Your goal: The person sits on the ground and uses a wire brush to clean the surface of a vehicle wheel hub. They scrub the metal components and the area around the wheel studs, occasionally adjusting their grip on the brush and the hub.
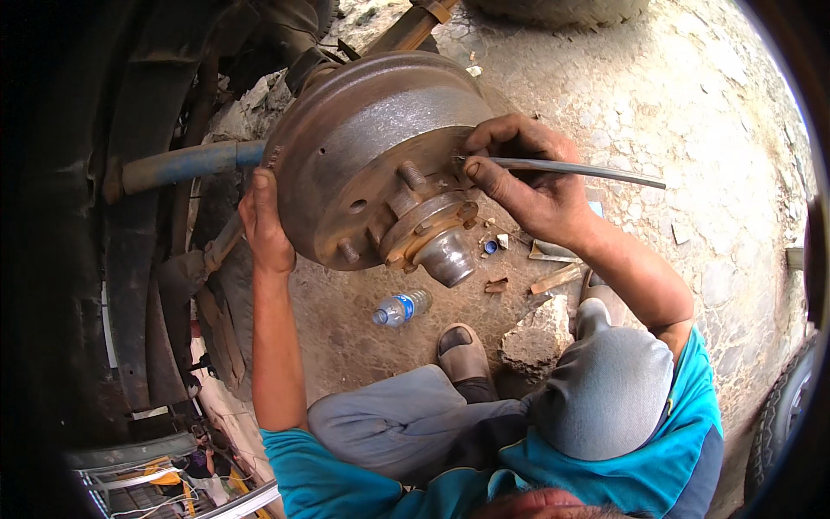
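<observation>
A rusty brown brake drum (346,151), with a hub (424,229) and threaded studs (411,176) on its face, fills the upper middle. My left hand (265,227) grips its left rim, thumb on the edge and the other fingers partly hidden. At the drum's right side, my right hand (532,177) is closed around a thin grey metal bar (596,170). One end of the bar sticks out to the right past my hand. Its other end meets the drum face near my fingertips, where I cannot tell how far it goes in.
Below the drum lie a plastic bottle (403,307), a blue cap (490,246), wood scraps (558,278) and a stone block (534,337). A blue shock absorber (186,169) and dark vehicle frame stand left. One tire (782,415) is at right, another (562,7) at top.
</observation>
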The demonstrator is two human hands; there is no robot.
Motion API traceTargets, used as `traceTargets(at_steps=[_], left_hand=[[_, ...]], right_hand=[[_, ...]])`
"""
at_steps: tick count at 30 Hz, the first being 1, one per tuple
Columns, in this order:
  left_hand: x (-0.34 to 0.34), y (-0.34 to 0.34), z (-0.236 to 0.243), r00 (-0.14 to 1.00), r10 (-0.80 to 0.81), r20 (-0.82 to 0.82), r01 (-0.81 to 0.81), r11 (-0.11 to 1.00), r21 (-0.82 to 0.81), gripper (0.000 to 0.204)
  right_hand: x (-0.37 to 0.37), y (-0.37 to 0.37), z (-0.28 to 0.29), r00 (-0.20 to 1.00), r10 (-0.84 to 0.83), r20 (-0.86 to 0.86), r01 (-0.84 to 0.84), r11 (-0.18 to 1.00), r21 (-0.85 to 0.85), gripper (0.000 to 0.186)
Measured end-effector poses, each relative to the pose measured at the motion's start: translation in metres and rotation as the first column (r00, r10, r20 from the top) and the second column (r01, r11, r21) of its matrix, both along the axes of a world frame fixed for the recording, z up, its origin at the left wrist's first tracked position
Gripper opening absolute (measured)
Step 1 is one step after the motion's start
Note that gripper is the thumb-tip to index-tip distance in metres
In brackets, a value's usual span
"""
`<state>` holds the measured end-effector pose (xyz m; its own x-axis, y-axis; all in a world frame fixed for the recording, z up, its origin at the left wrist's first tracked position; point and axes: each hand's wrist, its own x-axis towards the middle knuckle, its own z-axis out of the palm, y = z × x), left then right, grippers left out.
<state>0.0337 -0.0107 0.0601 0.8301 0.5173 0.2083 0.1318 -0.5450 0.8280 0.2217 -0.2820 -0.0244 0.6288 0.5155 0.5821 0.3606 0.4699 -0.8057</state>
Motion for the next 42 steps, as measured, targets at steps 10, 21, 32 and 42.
traceTargets(at_steps=[10, 21, 32, 42], left_hand=[[-0.001, 0.0, -0.002, 1.0, 0.015, 0.023, -0.012, 0.991, -0.136, 0.065], [-0.002, -0.003, 0.001, 0.999, 0.034, -0.008, -0.035, 0.991, -0.128, 0.067], [0.002, -0.009, 0.001, 0.998, 0.07, 0.0, -0.069, 0.982, -0.177, 0.067], [0.002, -0.006, -0.001, 0.999, 0.03, 0.044, -0.021, 0.981, -0.192, 0.064]], right_hand=[[0.002, 0.022, -0.008, 0.98, -0.076, 0.182, 0.04, 0.981, 0.192, 0.015], [0.006, 0.034, -0.014, 0.94, -0.188, 0.286, 0.102, 0.952, 0.29, 0.018], [-0.013, 0.036, -0.019, 0.986, -0.11, 0.124, 0.083, 0.975, 0.207, 0.015], [-0.001, 0.023, 0.0, 0.989, 0.089, 0.119, -0.09, 0.996, 0.006, 0.012]])
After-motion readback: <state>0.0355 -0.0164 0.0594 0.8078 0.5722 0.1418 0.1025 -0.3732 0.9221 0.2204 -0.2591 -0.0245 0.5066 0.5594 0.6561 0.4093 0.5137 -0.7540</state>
